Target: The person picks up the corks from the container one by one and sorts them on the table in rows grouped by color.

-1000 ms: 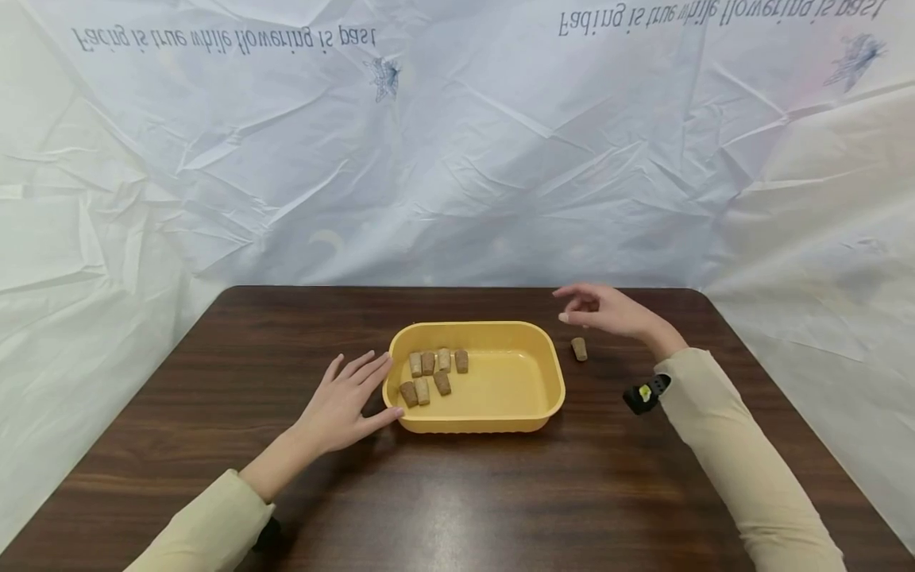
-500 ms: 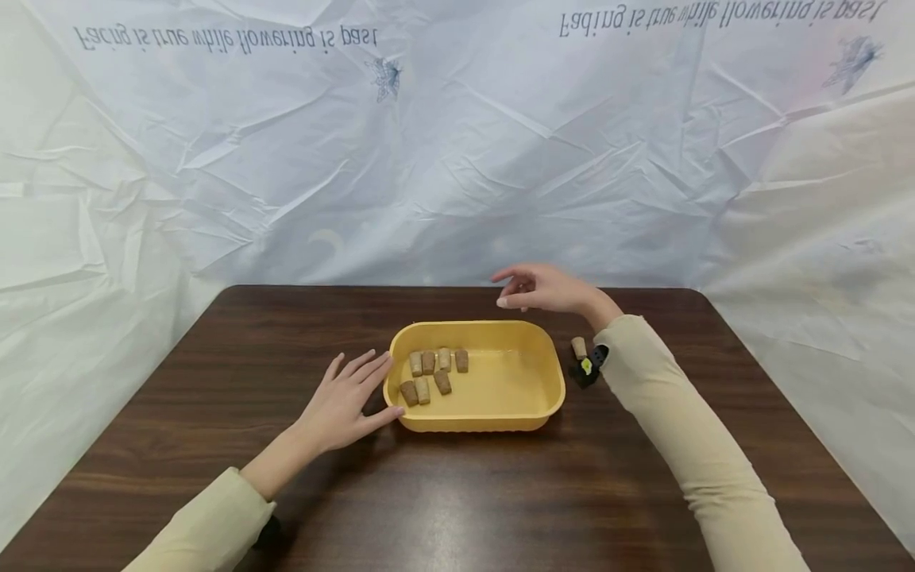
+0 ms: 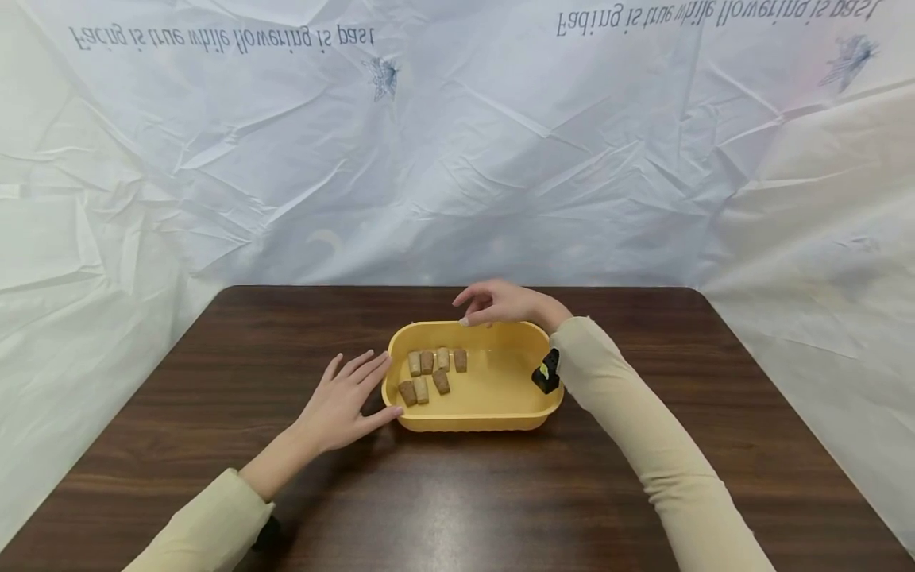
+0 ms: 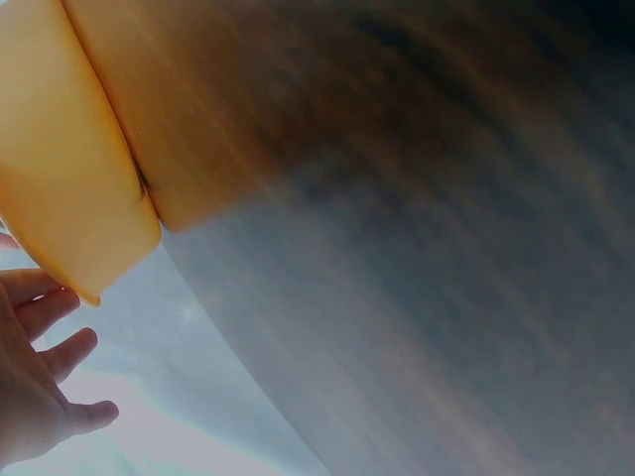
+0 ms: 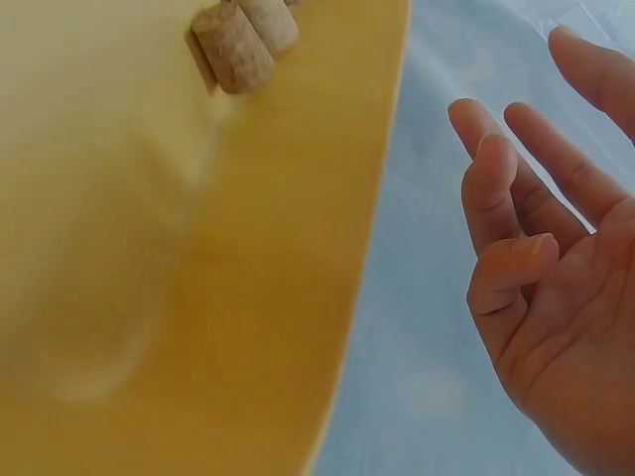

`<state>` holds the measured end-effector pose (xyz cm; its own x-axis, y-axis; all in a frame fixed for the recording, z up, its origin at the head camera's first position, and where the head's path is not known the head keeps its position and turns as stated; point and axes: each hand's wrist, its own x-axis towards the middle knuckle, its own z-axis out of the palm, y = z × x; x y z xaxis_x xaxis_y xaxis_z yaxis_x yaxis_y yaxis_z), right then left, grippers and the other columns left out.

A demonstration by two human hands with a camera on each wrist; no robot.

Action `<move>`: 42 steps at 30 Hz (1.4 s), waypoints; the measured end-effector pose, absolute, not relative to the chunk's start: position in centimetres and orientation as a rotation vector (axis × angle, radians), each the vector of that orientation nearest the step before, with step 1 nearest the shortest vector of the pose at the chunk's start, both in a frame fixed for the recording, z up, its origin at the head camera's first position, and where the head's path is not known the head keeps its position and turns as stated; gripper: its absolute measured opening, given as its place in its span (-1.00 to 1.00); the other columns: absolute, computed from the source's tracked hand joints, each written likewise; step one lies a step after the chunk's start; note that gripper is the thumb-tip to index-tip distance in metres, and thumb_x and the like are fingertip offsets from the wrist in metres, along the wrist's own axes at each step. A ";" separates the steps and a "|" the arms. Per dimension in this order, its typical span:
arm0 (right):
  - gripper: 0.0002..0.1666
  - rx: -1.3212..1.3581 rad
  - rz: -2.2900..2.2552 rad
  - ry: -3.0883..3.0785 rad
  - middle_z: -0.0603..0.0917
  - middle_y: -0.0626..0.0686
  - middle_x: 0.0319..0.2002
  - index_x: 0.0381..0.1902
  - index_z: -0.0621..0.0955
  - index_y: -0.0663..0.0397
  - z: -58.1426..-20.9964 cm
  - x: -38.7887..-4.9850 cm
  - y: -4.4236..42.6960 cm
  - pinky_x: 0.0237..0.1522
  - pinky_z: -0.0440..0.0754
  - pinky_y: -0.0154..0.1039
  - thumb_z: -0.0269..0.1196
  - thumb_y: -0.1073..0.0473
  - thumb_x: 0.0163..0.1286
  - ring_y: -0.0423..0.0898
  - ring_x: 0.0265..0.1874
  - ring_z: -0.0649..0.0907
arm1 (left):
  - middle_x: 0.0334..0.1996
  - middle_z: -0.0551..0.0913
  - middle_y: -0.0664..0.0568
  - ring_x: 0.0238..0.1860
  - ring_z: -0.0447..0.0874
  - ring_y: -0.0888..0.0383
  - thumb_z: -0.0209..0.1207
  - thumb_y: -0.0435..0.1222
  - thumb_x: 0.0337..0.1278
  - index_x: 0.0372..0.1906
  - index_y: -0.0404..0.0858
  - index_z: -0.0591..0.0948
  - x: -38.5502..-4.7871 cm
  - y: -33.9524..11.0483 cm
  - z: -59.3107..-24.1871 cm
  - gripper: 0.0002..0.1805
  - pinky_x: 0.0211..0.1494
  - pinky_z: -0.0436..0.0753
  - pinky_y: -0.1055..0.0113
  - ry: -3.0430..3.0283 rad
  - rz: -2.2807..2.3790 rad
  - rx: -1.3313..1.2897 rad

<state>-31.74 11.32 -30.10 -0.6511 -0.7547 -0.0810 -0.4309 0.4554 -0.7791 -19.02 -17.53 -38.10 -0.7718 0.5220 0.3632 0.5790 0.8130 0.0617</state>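
Person's forearms in plain, long sleeves of pale cream cloth, located relative to the right cuff (image 3: 569, 343). The right sleeve (image 3: 643, 445) runs back from this cuff, crossed by creases farther along. Just beside the cuff: a small, blocky black device (image 3: 546, 383) bearing a yellow-green mark (image 3: 545, 370). Well left of the cuff: the left sleeve (image 3: 193, 532), matching in colour, with a black wrist piece (image 3: 268, 534) mostly hidden beneath it.
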 end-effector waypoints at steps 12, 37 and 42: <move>-0.45 -0.992 -0.956 2.221 0.57 0.07 -0.23 0.15 0.36 0.23 -32.2 -31.5 9.2 -0.25 0.50 0.03 0.18 0.15 0.22 0.10 -0.26 0.55 | 0.22 0.28 -0.02 0.24 0.13 0.01 -0.08 0.27 0.00 0.25 -0.23 0.30 -19.2 -17.6 -38.1 -0.17 0.22 -0.08 -0.09 -2.687 -0.225 -0.830; -0.47 -0.909 -0.696 2.402 0.55 -0.01 -0.44 0.10 0.43 0.11 -35.4 -31.1 7.2 -0.48 0.44 -0.30 0.24 0.19 0.15 -0.11 -0.52 0.50 | 0.22 0.28 -0.01 0.24 0.12 0.02 -0.08 0.26 0.00 0.25 -0.23 0.30 -18.9 -17.6 -38.0 -0.18 0.22 -0.09 -0.08 -2.688 -0.223 -0.828; -0.48 -0.929 -0.620 2.488 0.53 -0.04 -0.49 0.08 0.45 0.10 -35.8 -31.0 6.9 -0.47 0.42 -0.33 0.27 0.16 0.13 -0.17 -0.54 0.49 | 0.21 0.28 -0.01 0.23 0.13 0.02 -0.08 0.26 0.00 0.25 -0.23 0.31 -18.9 -17.6 -38.0 -0.18 0.21 -0.06 -0.09 -2.678 -0.218 -0.832</move>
<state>-31.02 6.88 -35.82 -0.6931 -0.6867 -0.2194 -0.5034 0.6789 -0.5346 -18.95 -17.60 -37.97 -0.7760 0.5232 0.3523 0.5734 0.8178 0.0483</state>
